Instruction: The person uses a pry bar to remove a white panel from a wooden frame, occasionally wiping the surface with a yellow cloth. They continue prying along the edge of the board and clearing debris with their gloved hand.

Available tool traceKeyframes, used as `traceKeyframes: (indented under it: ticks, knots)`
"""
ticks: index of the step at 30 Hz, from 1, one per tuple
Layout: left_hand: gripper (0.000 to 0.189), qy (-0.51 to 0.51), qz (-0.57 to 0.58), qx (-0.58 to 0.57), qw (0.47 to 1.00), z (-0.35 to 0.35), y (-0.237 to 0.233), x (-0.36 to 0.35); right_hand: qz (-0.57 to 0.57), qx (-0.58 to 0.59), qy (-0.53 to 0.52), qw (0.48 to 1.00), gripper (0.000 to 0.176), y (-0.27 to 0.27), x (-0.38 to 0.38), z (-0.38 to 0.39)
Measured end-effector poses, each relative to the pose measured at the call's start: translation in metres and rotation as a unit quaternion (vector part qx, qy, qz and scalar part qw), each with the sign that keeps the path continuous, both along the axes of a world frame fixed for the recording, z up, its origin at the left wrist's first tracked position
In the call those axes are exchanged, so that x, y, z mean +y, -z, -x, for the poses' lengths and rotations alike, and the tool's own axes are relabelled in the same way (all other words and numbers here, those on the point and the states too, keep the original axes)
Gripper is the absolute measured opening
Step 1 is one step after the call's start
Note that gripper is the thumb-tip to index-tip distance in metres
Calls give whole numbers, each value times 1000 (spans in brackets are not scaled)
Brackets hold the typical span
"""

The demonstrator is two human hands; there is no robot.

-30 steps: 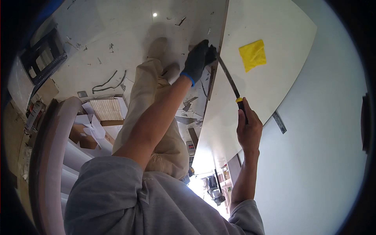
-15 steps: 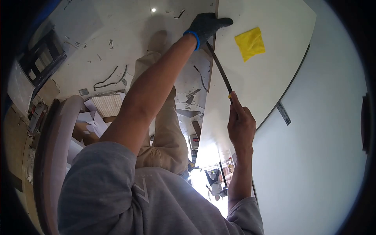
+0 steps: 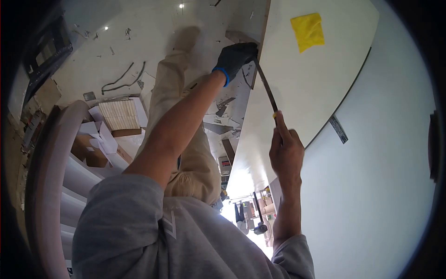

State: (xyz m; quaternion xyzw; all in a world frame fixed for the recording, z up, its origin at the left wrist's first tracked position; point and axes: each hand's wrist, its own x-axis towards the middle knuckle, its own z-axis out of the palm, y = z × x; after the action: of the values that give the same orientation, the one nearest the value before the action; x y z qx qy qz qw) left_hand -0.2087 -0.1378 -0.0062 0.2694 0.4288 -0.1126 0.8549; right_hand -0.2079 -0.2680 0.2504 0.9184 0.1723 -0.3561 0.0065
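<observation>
My left hand (image 3: 236, 59), in a dark glove with a blue cuff, is at the left edge of a large white board (image 3: 297, 83). Its fingers close around the far end of a long, dark, flat file (image 3: 266, 87). My bare right hand (image 3: 286, 151) grips the file's handle, its index finger stretched along it near a yellow collar. The file slants across the board's edge between both hands. The handle is mostly hidden in my right palm. A yellow cloth (image 3: 308, 32) lies on the board beyond the file.
A pale panel (image 3: 367, 186) stands to the right, with a short dark strip (image 3: 338, 129) on it. Open cardboard boxes (image 3: 95, 149) and a curved pale piece (image 3: 49, 186) are at left. Scraps and dark strips (image 3: 124, 83) litter the floor. Another person (image 3: 240, 218) is in the background.
My gloved hand has come back along the board's edge toward me, and its outstretched thumb has folded in. The file has moved with both hands. The whole view has shifted slightly.
</observation>
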Motion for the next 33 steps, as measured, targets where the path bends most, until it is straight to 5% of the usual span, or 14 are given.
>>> traceKeyframes:
  ticks: [3, 6, 8, 10, 12, 17, 20, 24, 27, 30, 33]
  knots:
    - [27, -43, 29, 3, 999, 2, -10, -9, -7, -21, -6, 1000, 41, -2, -13, 12]
    - [25, -23, 62, 27, 997, 47, 65, -49, 82, 47, 2, 995, 40, 41, -15, 32]
    - [26, 103, -158, -38, 981, 74, 148, -89, 78, 48, 11, 996, 37, 78, -24, 39]
    - [28, 27, 41, 125, 991, 40, 101, -54, 70, 56, 2, 996, 40, 84, -21, 31]
    - [30, -32, 81, 64, 994, 41, 71, -45, 78, 91, 29, 992, 41, 58, -10, 23]
    - [29, -17, -11, 10, 1000, 25, 4, -30, 38, 34, -23, 998, 40, 10, -24, 15]
    - [29, -32, -26, -3, 999, 64, 73, -71, 61, 38, -60, 996, 39, 48, -41, 38]
    - [30, -101, 101, 42, 989, 51, 64, -52, 48, 28, -55, 997, 39, 55, -35, 33]
    - [27, -47, -27, -8, 998, 23, -4, -20, -18, -21, -37, 999, 44, 9, -36, 14]
    - [28, -61, -97, -39, 993, 21, 7, -34, -33, -18, -40, 999, 44, 11, -46, 15]
    - [29, -93, 1, 30, 995, 51, 55, -56, 64, 46, -58, 995, 40, 51, -46, 34]
